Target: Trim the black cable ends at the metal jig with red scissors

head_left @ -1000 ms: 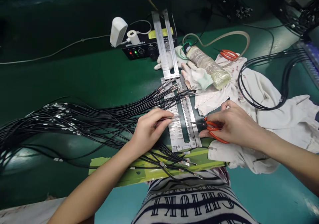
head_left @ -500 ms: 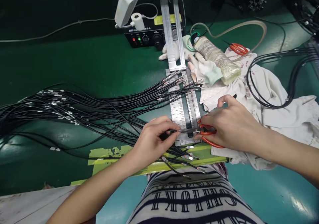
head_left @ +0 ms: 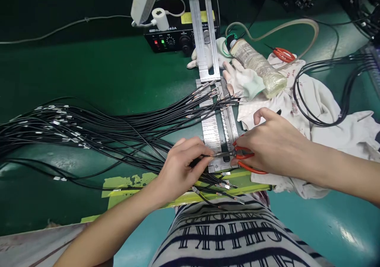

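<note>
My left hand (head_left: 185, 166) pinches a black cable (head_left: 207, 155) close to its end, thumb and forefinger pressed together. Red-handled pliers (head_left: 245, 156) are gripped in my right hand (head_left: 270, 148), their narrow jaws pointing left and meeting the cable end at my left fingertips. Whether the jaws bite on the end is too small to tell. Beneath the pliers lies a slotted metal fixture (head_left: 210, 134). A bundle of black cables (head_left: 142, 124) with metal tips runs from the left across the fixture, and several more cable ends (head_left: 225, 185) poke out below my left hand.
Behind the fixture stands a black control box (head_left: 169, 43) with lit buttons. To the right are a liquid bottle (head_left: 258, 67) with a hose, a white glove (head_left: 242, 79), a second red-handled tool (head_left: 284, 54), white cloth (head_left: 319, 96) and coiled cables (head_left: 299, 96). Yellow-green tape (head_left: 130, 195) lines the front edge.
The view has shifted slightly. My hands, the cable and the pliers keep nearly the same pose, with the jaws still at the cable end.
</note>
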`<action>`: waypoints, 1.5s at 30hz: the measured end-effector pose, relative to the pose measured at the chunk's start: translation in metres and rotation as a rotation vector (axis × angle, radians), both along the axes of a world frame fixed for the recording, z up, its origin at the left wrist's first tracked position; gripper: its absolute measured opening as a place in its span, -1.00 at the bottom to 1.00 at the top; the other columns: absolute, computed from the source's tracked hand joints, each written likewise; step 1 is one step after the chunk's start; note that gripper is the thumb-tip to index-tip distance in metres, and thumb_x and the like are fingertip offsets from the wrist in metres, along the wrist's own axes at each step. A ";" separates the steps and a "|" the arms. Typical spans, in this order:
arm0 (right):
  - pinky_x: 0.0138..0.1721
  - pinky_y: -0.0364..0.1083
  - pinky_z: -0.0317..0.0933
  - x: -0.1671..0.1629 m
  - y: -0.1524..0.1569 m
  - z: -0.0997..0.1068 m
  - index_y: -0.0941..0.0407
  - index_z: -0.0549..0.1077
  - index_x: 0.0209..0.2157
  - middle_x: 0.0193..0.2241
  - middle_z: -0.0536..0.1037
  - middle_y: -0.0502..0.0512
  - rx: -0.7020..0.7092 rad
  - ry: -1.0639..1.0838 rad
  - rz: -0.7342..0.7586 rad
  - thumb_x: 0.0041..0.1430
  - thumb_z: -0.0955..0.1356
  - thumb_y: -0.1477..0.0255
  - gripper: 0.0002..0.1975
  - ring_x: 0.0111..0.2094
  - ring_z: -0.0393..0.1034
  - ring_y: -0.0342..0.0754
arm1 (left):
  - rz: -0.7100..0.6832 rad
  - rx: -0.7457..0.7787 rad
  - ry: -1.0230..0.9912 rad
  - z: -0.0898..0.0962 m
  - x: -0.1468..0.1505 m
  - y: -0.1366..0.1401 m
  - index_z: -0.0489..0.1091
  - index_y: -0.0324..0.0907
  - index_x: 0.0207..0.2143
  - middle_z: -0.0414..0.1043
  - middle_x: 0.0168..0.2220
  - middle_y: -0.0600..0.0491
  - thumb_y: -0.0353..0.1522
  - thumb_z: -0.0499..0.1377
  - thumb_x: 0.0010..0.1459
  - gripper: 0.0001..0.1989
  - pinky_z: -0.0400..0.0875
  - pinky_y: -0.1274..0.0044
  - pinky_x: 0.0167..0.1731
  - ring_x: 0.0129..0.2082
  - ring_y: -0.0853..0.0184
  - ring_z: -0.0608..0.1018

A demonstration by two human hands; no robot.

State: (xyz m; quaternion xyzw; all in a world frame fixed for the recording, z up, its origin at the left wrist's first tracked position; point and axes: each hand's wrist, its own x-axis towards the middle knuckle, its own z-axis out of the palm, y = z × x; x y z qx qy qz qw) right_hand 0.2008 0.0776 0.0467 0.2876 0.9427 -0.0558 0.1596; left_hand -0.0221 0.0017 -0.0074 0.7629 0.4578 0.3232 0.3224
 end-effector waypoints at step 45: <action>-0.23 0.06 -0.03 0.000 -0.006 -0.015 0.09 0.39 -0.60 -0.62 0.53 0.07 0.032 0.054 0.088 0.13 0.30 0.36 -0.75 -0.60 -0.02 -0.09 | 0.011 0.032 -0.041 -0.010 0.002 -0.002 0.48 -0.21 -0.27 0.51 -0.38 0.06 -0.50 0.22 0.22 -0.95 0.25 0.49 -0.32 -0.37 0.37 0.50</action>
